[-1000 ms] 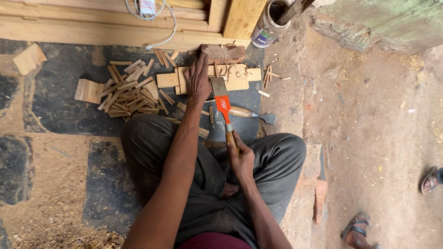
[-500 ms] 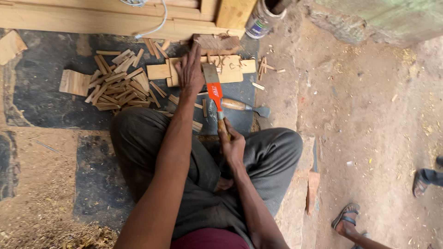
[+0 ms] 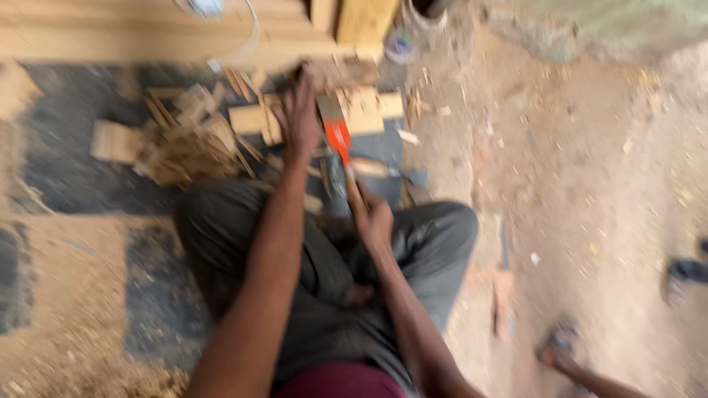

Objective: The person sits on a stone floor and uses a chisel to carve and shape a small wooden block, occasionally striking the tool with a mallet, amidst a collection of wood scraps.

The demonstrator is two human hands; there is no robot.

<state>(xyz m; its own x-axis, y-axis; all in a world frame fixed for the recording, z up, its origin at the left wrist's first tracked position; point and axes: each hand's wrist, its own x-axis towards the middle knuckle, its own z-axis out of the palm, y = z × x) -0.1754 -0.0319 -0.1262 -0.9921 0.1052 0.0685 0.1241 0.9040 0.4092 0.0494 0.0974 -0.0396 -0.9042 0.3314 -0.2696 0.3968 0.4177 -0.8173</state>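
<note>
At the left lies a heap of split wood sticks point(image 3: 181, 140) on the dark floor; just right of it the left hand point(image 3: 297, 118) presses flat, fingers together, on a small wood block point(image 3: 254, 118); the hatchet point(image 3: 335, 133) with orange head stands beside these fingers, its handle clamped in the right hand point(image 3: 372, 221). I judge the blade could hit the fingers, because they are so close. All is blurred; the blade edge and a foot point(image 3: 560, 346) at right are unclear.
</note>
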